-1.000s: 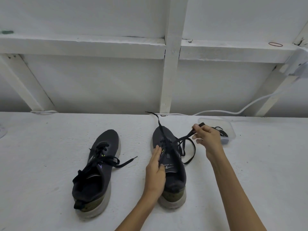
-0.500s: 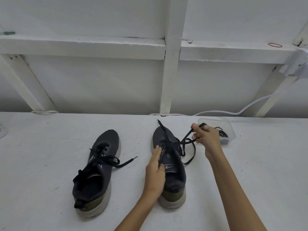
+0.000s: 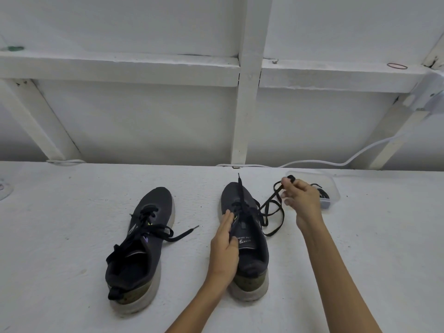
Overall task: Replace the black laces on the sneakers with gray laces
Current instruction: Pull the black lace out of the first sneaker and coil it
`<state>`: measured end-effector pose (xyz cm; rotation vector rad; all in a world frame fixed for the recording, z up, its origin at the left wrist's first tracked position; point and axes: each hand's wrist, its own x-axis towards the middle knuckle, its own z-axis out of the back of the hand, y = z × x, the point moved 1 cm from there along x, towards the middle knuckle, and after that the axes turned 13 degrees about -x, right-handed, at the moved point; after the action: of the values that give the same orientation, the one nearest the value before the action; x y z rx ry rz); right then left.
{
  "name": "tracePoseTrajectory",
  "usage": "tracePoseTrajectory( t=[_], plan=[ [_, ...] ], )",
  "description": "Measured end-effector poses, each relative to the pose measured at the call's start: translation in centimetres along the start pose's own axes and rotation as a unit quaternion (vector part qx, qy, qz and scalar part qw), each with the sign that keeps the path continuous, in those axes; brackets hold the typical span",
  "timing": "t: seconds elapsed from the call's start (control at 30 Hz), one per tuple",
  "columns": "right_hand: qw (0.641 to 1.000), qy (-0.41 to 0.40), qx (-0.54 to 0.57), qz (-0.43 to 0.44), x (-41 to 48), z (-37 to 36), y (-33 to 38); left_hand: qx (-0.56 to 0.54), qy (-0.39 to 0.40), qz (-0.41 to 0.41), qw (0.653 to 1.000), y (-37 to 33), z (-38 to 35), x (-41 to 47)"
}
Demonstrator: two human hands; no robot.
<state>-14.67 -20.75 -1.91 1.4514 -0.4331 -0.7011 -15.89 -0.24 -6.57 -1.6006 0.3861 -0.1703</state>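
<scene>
The white desk (image 3: 72, 248) spreads wide in front of a white wall with beams, and it has bare surface on every side of the shoes. Its back edge, where a white cable (image 3: 312, 162) runs, is well behind the toes.

2 dark sneakers stand on it side by side, toes pointing away. The left sneaker (image 3: 144, 236) is fully laced in black, with 1 loose end trailing to its right. The right sneaker (image 3: 249, 248) is the one being worked on.

The left hand (image 3: 224, 246) lies along that shoe's left flank, fingers straight and together, pressing it down. The right hand (image 3: 302, 200) is raised to the shoe's right, its fingers clamped in a pinch on the black lace (image 3: 240, 191), which loops slackly back to the eyelets.

The lace looks light, limp and easily tangled. It is probably best held near the eyelet and drawn 1 crossing at a time while the shoe, which is light enough to slide, is kept pinned.

A clear container (image 3: 334, 188) sits just behind the right hand, so a long pull could knock it. It holds something dark. I cannot tell whether the gray laces are there.
</scene>
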Motion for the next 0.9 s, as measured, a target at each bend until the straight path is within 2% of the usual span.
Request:
tracePoseTrajectory(
  t=[0.03, 0.1, 0.17, 0.23, 0.3, 0.37, 0.47, 0.53, 0.57, 0.63, 0.7, 0.77, 0.83, 0.9],
  plan=[
    [1.0, 0.016, -0.007, -0.01, -0.1, 0.0, 0.0, -0.001, 0.0, 0.0, 1.0, 0.0, 0.0, 0.0],
    [0.991, 0.1, -0.081, -0.035, -0.6, -0.3, -0.5, 0.0, -0.002, -0.001, 1.0, 0.0, 0.0, 0.0],
    [0.958, 0.215, -0.183, -0.05, -1.7, -1.0, -1.2, 0.006, -0.006, -0.003, 1.0, 0.1, 0.0, 0.1],
    [0.932, 0.272, -0.232, -0.05, -2.4, -1.5, -1.8, 0.008, -0.007, -0.004, 1.0, 0.1, 0.0, 0.2],
    [0.942, 0.243, -0.229, -0.03, -2.1, -1.5, -1.6, 0.007, -0.003, -0.002, 1.0, 0.1, -0.1, 0.1],
    [0.967, 0.163, -0.197, 0.0, -1.4, -1.1, -0.6, 0.004, 0.001, 0.0, 1.0, 0.1, 0.0, 0.1],
    [0.996, 0.012, -0.088, 0.02, 0.1, 0.3, 1.0, -0.001, -0.001, 0.004, 1.0, 0.2, 0.1, 0.2],
    [0.999, -0.02, -0.047, 0.018, 0.5, 0.8, 1.2, 0.001, -0.002, 0.005, 1.0, 0.2, 0.0, 0.1],
    [0.998, 0.001, -0.054, 0.012, 0.3, 0.7, 1.1, 0.001, -0.002, 0.004, 1.0, 0.2, 0.0, 0.1],
    [0.988, 0.097, -0.12, -0.016, -0.3, 0.0, 0.1, 0.004, -0.004, 0.0, 1.0, 0.2, 0.0, 0.2],
    [0.952, 0.215, -0.215, -0.033, -1.5, -0.9, -1.0, 0.012, -0.005, -0.003, 1.0, 0.1, 0.0, 0.2],
    [0.929, 0.281, -0.237, -0.031, -2.4, -1.6, -1.8, 0.014, -0.005, -0.004, 1.0, 0.0, 0.0, 0.2],
    [0.935, 0.273, -0.225, -0.013, -2.6, -1.9, -1.8, 0.012, -0.003, -0.003, 1.0, -0.1, 0.0, 0.2],
    [0.953, 0.214, -0.213, 0.018, -2.1, -1.8, -1.3, 0.009, 0.0, -0.001, 1.0, -0.1, 0.0, 0.1]
  ],
)
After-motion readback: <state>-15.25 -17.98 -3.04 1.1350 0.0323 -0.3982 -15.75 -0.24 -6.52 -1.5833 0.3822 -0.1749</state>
